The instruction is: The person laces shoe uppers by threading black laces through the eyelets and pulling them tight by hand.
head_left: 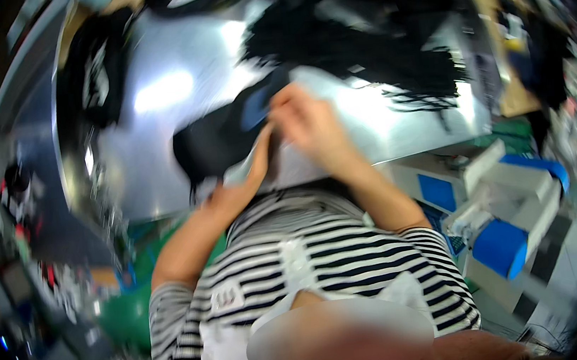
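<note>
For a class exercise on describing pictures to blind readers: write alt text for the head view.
Seen from above, a person in a striped top holds a dark cloth piece with both hands, left hand and right hand, over a shiny metal table. Black cloth is piled behind it, and a white and blue machine stands to the right.

Two hands work at the near edge of one shiny metal table (171, 87): the left hand (233, 193) and the right hand (307, 124), both on one dark garment (216, 142) with one pale piece. Farther back on that table lie about three more dark heaps, blurred. Right of the table stands one white-and-blue machine (505, 205).
</note>
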Tool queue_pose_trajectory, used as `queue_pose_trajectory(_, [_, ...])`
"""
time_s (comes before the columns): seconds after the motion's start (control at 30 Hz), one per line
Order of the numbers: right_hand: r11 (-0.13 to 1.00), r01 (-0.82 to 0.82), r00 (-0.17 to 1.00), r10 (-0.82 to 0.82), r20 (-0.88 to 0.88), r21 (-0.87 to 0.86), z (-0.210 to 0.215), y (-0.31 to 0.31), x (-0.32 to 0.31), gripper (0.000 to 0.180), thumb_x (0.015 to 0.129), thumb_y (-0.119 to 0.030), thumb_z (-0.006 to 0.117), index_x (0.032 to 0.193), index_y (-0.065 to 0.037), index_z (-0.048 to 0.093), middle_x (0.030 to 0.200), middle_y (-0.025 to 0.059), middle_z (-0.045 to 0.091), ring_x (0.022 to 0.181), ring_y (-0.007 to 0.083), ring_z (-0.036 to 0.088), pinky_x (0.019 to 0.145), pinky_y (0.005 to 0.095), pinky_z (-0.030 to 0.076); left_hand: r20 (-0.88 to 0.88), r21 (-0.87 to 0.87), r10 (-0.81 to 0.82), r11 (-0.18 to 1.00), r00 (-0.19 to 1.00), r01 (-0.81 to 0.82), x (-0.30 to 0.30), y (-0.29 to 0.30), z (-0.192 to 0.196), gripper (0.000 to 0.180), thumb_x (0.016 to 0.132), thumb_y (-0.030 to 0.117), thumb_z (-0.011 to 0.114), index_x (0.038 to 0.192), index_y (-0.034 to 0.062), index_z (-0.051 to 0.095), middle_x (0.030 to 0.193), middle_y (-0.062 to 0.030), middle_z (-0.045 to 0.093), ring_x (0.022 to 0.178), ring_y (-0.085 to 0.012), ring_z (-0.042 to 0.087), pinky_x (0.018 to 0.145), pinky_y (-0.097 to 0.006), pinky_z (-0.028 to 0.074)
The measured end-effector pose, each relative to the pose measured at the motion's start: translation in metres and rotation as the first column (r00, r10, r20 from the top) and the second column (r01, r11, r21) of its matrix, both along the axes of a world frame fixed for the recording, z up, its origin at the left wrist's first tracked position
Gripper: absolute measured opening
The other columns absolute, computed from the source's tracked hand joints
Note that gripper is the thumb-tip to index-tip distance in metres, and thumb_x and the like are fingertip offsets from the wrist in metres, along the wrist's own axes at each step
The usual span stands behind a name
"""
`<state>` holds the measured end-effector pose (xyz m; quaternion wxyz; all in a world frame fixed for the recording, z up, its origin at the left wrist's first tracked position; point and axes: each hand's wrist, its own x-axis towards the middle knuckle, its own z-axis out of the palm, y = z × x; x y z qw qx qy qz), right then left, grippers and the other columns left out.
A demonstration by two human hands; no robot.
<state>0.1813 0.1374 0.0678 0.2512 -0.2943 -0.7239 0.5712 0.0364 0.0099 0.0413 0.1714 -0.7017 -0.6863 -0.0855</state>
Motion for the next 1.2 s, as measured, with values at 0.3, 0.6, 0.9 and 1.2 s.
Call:
queue_pose_trajectory(0.3, [0.886,-0.164,0.944,0.013,0.329,0.434,0.015,0.02,0.017,0.03,0.091,-0.018,0.064,0.115,-0.003,0.057,0.104,0.0156,0.067,0.089,0.0346,0.067,0.074,0.0419,0.052,0.992,-0.075,0.049,0.969,-0.116,-0.233,-0.003,0.014,-0.013,0.033,0.1,0.022,0.059,0.116,-0.0062,0.065,0.111,-0.0099,0.068,0.101,-0.0162,0.063,0.091,-0.029,0.048])
queue_pose_trajectory(0.6, [0.934,0.251,0.948,-0.29,-0.129,-0.256,-0.013,0.061,0.002,0.043,0.069,-0.007,0.085,0.105,-0.003,0.063,0.099,0.0042,0.063,0.086,0.0131,0.062,0.076,0.0271,0.052,0.941,-0.189,0.217,0.973,0.261,-0.13,-0.047,0.037,-0.009,0.047,0.102,0.036,0.052,0.096,-0.0054,0.074,0.089,-0.0147,0.075,0.083,-0.0192,0.072,0.082,-0.028,0.053])
queue_pose_trajectory(0.9, [0.938,0.28,0.936,-0.315,-0.16,-0.206,-0.039,0.056,-0.004,0.009,0.089,-0.009,0.072,0.09,-0.005,0.065,0.076,-0.0057,0.057,0.062,0.0013,0.045,0.056,0.018,0.036,0.645,-0.047,0.081,0.997,0.76,-0.067,-0.051,0.016,0.002,0.019,0.087,0.017,0.07,0.104,0.0081,0.066,0.08,-0.0141,0.067,0.074,-0.0318,0.065,0.066,-0.038,0.05])
queue_pose_trajectory(1.2, [0.8,-0.287,0.916,0.391,0.094,-0.527,-0.048,-0.011,0.003,0.017,0.093,-0.022,0.069,0.089,-0.006,0.07,0.073,-0.0035,0.061,0.061,0.005,0.049,0.056,0.0224,0.039,0.689,0.115,-0.005,0.988,0.725,-0.103,-0.06,0.034,0.041,0.017,0.086,0.013,0.068,0.102,0.0092,0.068,0.081,-0.0119,0.069,0.067,-0.0289,0.066,0.06,-0.036,0.051])
